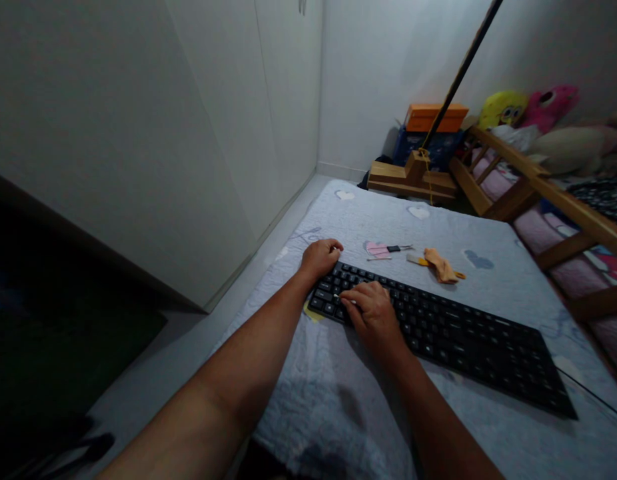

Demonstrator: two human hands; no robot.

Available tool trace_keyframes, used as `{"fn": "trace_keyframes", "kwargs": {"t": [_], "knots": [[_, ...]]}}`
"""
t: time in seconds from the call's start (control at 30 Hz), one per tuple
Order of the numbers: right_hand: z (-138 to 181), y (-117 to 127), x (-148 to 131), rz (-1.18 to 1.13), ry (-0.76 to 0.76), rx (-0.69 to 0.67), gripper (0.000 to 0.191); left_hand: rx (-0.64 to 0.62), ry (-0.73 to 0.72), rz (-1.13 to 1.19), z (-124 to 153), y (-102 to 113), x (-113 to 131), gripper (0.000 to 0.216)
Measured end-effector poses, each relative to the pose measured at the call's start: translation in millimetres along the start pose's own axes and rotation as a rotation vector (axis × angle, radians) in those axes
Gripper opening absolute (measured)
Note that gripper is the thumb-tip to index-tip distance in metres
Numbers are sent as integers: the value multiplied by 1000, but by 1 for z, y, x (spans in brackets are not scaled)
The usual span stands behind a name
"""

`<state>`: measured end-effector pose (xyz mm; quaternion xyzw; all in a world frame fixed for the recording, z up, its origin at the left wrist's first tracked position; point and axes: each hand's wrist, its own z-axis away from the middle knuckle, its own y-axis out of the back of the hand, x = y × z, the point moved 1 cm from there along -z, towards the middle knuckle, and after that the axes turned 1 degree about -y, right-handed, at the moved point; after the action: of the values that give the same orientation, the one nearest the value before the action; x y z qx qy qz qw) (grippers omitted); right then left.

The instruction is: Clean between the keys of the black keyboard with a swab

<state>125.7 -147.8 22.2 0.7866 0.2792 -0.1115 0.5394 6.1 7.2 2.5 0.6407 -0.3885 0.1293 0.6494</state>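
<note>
A black keyboard (453, 327) lies at a slant on the pale blue quilted cover. At its far left corner is my left hand (322, 257), fingers curled against the keyboard's edge. My right hand (372, 308) is over the left part of the keys, its thumb and fingers pinching a thin cotton swab (337, 296). The swab's white tip points left at the keys. Beyond the keyboard lie another cotton swab (378, 259) and a small tool with a black grip and metal prongs (394, 249). Beside them is a crumpled orange cloth (441, 265) over a yellow-handled brush (417, 260).
A pale wardrobe (228, 133) rises on the left. On the right runs a wooden bed rail (563, 193), with plush toys (548, 107) behind it. At the back, a wooden stand (413, 175) holds a dark pole, near an orange box (436, 118). A cable (591, 392) leaves the keyboard's right side.
</note>
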Motion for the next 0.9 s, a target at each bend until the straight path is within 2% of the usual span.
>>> {"fn": "trace_keyframes", "kwargs": {"t": [0.47, 0.9], "knots": [[2, 1, -8, -37, 21, -33, 17, -12, 14, -7, 0, 1, 2, 29], [0, -1, -1, -5, -8, -15, 17, -5, 5, 0, 0, 2, 3, 30]]}}
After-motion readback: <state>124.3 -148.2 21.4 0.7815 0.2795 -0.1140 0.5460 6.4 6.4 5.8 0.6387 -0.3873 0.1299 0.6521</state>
